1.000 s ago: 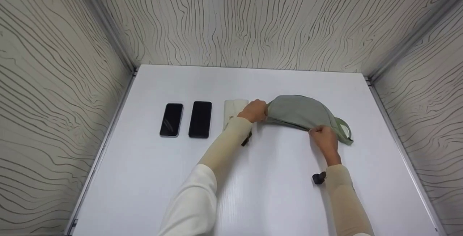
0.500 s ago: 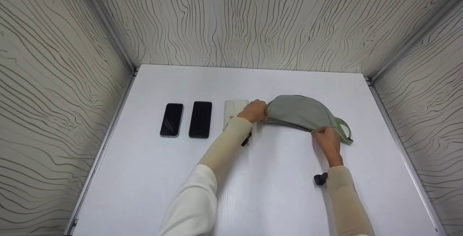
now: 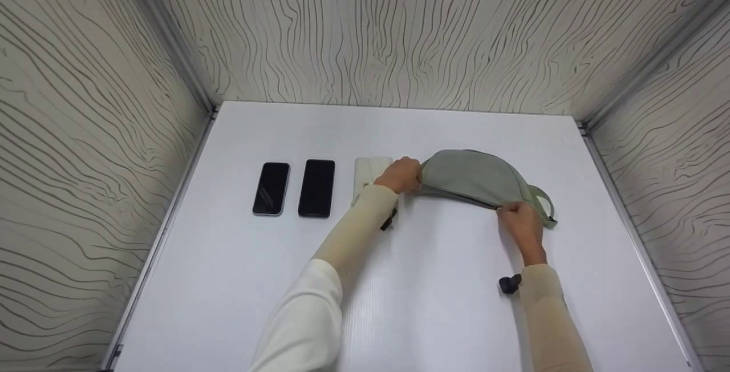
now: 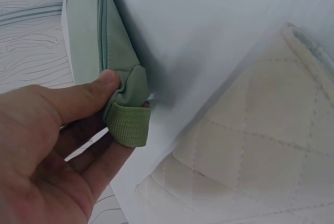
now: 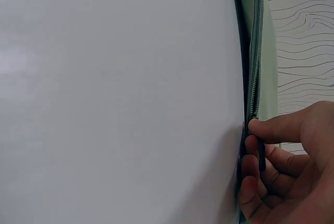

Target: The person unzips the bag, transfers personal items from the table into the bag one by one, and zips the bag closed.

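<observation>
Green bag: two-handed grip.
Left hand pinches its nine-o'clock end; right hand pinches zip pull near five o'clock.

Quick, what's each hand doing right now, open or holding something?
Left hand: closed, holding one end of the green bag.
Right hand: closed, pinching the bag's zipper pull.

Head camera: high, facing forward and down, wide over counter. Wrist cameras: close in, one at left fingers, one at right fingers. All three views share the green belt bag.
</observation>
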Demonstrator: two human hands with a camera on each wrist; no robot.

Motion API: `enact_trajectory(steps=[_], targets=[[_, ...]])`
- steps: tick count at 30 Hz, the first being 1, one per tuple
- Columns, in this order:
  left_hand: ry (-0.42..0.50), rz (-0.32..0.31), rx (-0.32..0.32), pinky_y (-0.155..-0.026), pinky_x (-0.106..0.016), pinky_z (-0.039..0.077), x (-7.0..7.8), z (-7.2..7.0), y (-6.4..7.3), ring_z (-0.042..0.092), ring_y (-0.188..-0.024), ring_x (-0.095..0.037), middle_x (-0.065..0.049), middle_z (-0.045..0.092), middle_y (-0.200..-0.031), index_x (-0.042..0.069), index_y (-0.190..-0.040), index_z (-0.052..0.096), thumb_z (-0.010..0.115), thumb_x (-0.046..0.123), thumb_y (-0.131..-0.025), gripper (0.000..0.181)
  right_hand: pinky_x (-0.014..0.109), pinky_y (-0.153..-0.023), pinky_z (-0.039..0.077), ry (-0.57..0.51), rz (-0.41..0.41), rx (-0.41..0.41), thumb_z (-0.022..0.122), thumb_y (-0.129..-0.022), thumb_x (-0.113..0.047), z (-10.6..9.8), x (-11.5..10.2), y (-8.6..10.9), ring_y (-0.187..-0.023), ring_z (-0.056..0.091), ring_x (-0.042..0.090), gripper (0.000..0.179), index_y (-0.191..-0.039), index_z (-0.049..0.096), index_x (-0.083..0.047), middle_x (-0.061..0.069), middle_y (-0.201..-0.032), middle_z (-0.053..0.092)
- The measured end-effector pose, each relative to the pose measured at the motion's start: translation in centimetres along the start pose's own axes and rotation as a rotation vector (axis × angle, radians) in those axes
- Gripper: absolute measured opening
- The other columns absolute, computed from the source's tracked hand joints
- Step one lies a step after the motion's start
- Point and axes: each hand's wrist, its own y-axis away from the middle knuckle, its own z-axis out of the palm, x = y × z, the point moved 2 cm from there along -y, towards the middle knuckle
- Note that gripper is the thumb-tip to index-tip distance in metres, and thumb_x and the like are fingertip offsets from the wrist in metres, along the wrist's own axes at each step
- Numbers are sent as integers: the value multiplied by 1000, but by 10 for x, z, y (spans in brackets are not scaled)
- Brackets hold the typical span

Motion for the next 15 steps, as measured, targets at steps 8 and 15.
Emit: enact_trajectory(steps=[8, 15], targets=[[5, -11, -6, -64, -26, 39, -1, 1, -1, 49, -72, -13, 1, 62, -84, 8, -95, 78, 69, 4, -99, 11, 33, -69, 44, -13, -23, 4, 64, -90, -13, -3, 4, 0, -75, 58, 24, 18, -88, 72, 3, 13, -82, 69], [4, 7, 6, -62, -27, 36, -3, 2, -4, 44, -69, -14, 1, 50, -74, 13, -71, 52, 69, 2, -97, 33, 32, -67, 43, -12, -38, 15, 65, -91, -10, -5, 3, 0, -69, 55, 21, 19, -78, 72, 1, 8, -72, 67]])
